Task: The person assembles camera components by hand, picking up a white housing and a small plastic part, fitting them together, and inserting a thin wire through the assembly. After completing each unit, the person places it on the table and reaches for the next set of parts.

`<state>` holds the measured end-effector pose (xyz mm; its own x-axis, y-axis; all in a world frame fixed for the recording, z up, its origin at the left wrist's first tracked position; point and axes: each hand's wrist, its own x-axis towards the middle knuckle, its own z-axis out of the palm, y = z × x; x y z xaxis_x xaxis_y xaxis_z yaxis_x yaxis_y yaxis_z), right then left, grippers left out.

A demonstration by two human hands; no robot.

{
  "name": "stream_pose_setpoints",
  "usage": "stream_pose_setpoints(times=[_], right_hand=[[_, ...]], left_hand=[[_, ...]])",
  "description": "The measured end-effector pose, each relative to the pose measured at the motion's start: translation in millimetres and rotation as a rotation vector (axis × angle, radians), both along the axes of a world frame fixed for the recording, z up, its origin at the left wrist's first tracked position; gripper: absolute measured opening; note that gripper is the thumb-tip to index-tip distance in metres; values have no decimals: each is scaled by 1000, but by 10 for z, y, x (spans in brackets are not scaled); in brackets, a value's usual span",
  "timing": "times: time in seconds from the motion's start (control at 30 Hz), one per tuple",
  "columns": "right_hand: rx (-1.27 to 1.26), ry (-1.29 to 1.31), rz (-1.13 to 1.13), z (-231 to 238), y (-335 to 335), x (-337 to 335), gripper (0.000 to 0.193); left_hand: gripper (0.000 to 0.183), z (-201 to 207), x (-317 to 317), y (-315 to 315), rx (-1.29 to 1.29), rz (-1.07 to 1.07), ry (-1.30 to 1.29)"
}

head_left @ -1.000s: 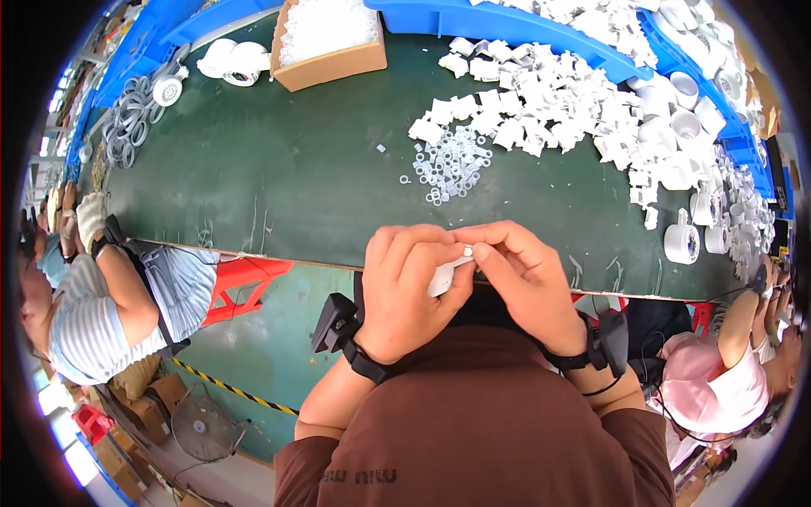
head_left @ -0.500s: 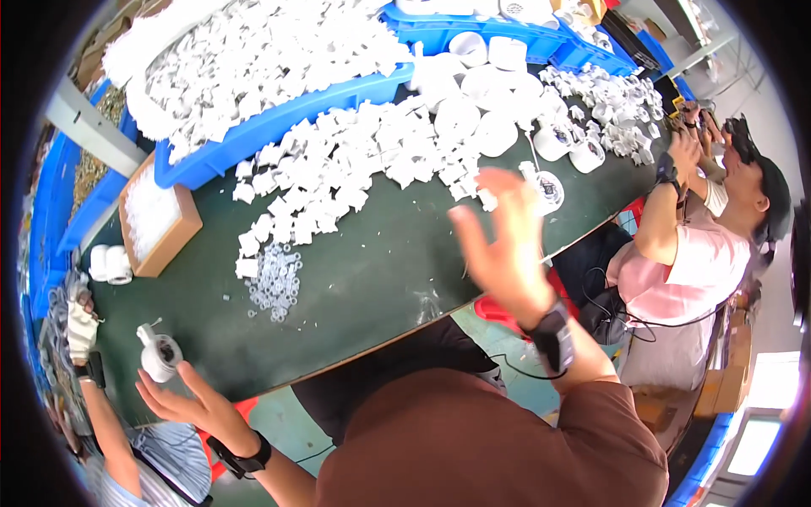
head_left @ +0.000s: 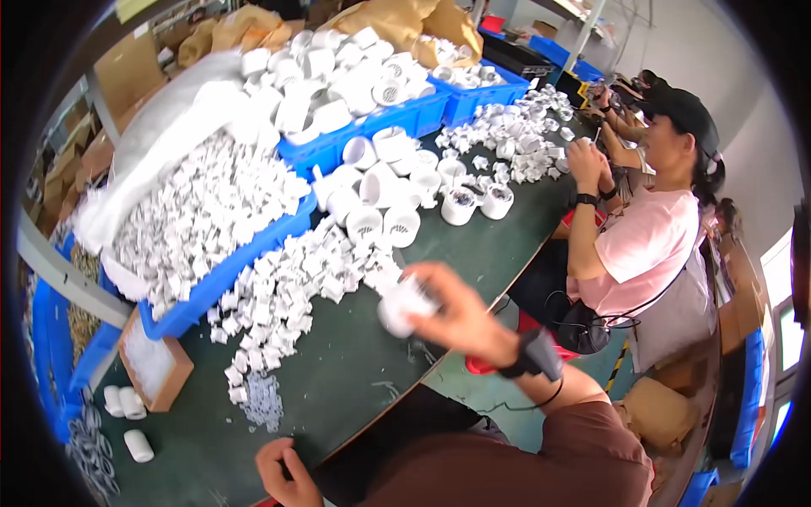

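Note:
My right hand [head_left: 460,317] grips a white round plastic housing [head_left: 404,309] above the right part of the green table [head_left: 338,372], fingers wrapped round its side. The hand and housing are somewhat blurred, and the housing's far end is unclear. Just right of the piled white plastic pieces [head_left: 274,291], it hangs clear of them. My left hand [head_left: 287,473] is at the table's near edge with loosely bent fingers, thumb apart, nothing visible in it. Beyond its fingers lies a small heap of translucent grey rings [head_left: 262,401].
Blue bins [head_left: 228,266] of white parts line the back. Two white housings with dark insides [head_left: 477,204] stand beside white cups [head_left: 380,190]. A cardboard box [head_left: 173,372] and white cylinders [head_left: 139,445] are at left. A co-worker in a pink shirt [head_left: 646,241] sits at right.
The view has turned rightward. My right hand, empty before, now holds a white housing. My left hand has moved back from the white piece at the left, its fingers more bent.

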<state>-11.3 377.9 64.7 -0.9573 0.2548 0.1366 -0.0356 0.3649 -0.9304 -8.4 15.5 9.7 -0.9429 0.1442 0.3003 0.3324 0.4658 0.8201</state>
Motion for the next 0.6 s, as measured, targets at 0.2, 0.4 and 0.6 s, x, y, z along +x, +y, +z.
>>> stream_pose_setpoints(times=[0.2,0.4,0.6], right_hand=[[90,258,474,-391,-1195,-8,69],[-117,413,512,-779,-1729,-9,59],[-389,87,622,-645,-1633,-126,38]], left_hand=[[49,-54,94,336,283,-196,-188],[53,-383,-70,131,147,68,-46],[47,55,-18,207,-187,-118,209]])
